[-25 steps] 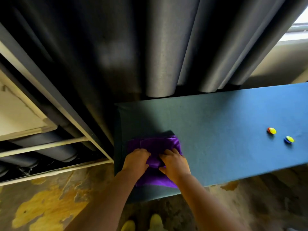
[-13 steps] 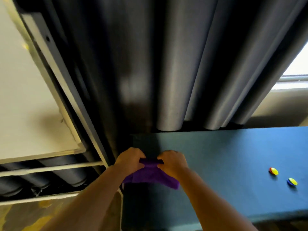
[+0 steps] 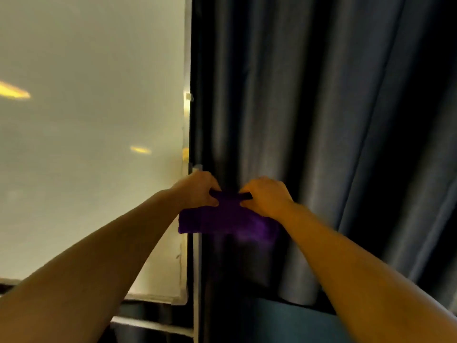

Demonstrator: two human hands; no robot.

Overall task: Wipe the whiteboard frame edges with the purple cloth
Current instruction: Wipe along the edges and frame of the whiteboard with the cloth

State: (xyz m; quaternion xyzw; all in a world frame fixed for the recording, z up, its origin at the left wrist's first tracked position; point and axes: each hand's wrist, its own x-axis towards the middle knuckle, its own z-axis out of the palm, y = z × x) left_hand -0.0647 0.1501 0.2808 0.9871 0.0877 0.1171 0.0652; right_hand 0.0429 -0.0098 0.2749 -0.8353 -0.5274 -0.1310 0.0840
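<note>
Dark grey curtains (image 3: 309, 120) fill the right side of the view, hanging in heavy rounded folds with a dull woven sheen. To their left stands the whiteboard (image 3: 86, 120), a smooth, pale, glossy panel that carries a few soft yellowish reflections. Its right frame edge (image 3: 187, 120) runs straight up and down as a thin metal strip, with a small fitting partway up and a rounded corner at the bottom. Below the board a pale horizontal bar (image 3: 153, 326) crosses the dark gap beneath it. At the lower right, under the curtain folds, a corner of a blue-green surface (image 3: 284, 323) shows, matte and felt-like.

Both bare forearms reach up from the bottom of the view. The left hand (image 3: 197, 191) and the right hand (image 3: 268, 196) are closed in pinching grips on the top edge of the purple cloth (image 3: 222, 219), one at each upper corner, with a short span of cloth stretched between them. The cloth is soft and plush, folded into a rough rectangle that hangs down below the fingers; its lower right part is blurred. It sits right at the whiteboard's right frame edge, with its left end overlapping the strip and the rest in front of the curtains. Whether the cloth presses on the frame cannot be told.
</note>
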